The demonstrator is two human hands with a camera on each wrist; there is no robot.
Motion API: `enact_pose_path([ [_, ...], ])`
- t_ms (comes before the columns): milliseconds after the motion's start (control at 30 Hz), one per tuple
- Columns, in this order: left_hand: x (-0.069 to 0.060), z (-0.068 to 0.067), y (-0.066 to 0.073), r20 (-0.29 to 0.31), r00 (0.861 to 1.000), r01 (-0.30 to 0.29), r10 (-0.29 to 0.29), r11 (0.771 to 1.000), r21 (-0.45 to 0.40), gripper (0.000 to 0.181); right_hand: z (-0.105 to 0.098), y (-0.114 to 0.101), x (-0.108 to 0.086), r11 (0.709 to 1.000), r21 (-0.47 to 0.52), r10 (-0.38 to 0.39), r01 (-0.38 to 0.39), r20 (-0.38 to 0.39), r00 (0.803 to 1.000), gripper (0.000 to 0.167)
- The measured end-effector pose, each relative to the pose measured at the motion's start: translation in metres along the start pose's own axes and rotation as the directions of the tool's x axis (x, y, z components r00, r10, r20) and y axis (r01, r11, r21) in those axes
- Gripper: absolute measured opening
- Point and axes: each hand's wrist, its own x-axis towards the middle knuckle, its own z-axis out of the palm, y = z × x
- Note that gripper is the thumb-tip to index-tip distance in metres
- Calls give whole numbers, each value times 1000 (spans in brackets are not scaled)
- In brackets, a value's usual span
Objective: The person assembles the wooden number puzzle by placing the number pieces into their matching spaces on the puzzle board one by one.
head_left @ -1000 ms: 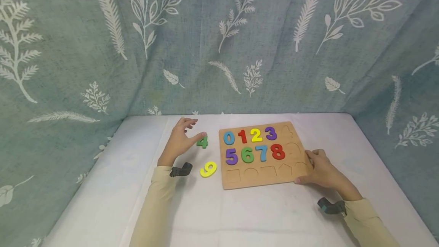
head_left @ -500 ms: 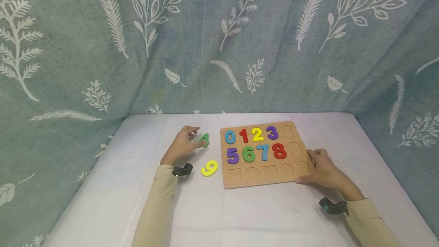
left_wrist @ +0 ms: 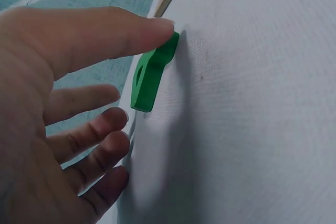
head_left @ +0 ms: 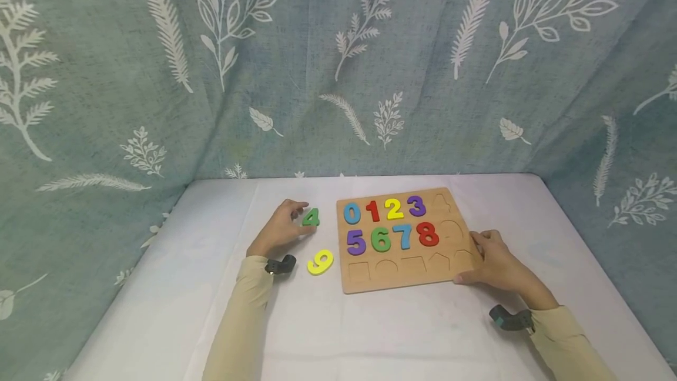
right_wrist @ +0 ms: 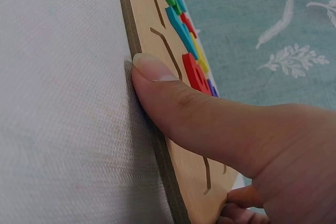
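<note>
A green number 4 (head_left: 311,217) is on the white table left of the board. My left hand (head_left: 277,229) is beside it, and in the left wrist view the thumb touches the 4 (left_wrist: 149,80) while the other fingers stay apart, loosely bent. A yellow number 9 (head_left: 320,262) lies nearer to me. The wooden number puzzle board (head_left: 396,272) holds 0 to 3 in its back row and 5 to 8 in its middle row. At the board's near right corner my right hand (head_left: 494,260) grips it, thumb on the front edge, fingers at the right side.
Outlined recesses show along the board's front row (head_left: 439,262) and right column. White cloth covers the table (head_left: 402,334). A green leaf-patterned curtain (head_left: 317,75) stands behind and on both sides.
My left hand has come lower around the green 4, its fingers now nearer to it; the 4 has turned slightly. The right hand stays on the board.
</note>
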Motion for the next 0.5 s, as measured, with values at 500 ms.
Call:
enact_pose_path([
  [500, 2, 2, 1, 61, 998, -15, 12, 998, 53, 68, -1, 0, 1, 1000, 5, 4, -4, 14, 1000, 131],
])
